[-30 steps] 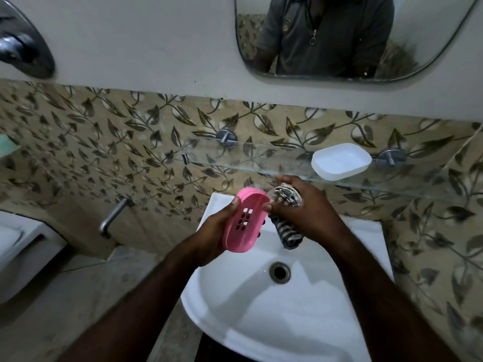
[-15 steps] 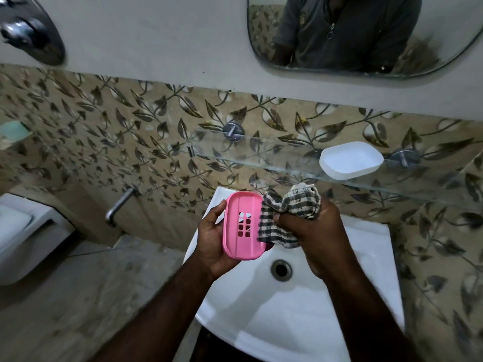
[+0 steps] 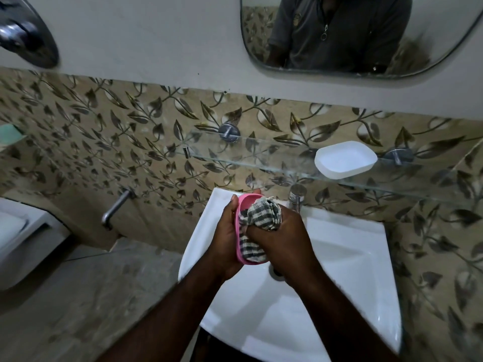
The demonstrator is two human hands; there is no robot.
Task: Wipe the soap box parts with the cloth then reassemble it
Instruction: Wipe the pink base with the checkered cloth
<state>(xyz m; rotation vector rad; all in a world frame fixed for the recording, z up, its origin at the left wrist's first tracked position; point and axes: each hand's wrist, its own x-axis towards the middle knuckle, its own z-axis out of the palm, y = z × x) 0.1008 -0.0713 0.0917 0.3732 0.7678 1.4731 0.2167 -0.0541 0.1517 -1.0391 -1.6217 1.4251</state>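
Note:
My left hand (image 3: 228,239) grips the pink soap box tray (image 3: 240,228) by its long edge, holding it over the back of the white sink (image 3: 339,259). Bunched in my right hand (image 3: 282,240) is a black-and-white checked cloth (image 3: 264,214), pressed into the pink tray so that most of the tray's inside is hidden. The white soap box part (image 3: 345,159) lies apart on the glass shelf (image 3: 261,165) above the sink, at the right.
A chrome tap (image 3: 296,197) stands at the sink's back edge just right of my hands. A wall spout (image 3: 115,209) juts out at the left, a toilet (image 3: 15,231) lies beyond it, and a mirror (image 3: 339,35) hangs above.
The pink tray turned from facing me to edge-on, and my right hand pushed the cloth from beside the tray into it. The camera view dropped slightly toward the sink.

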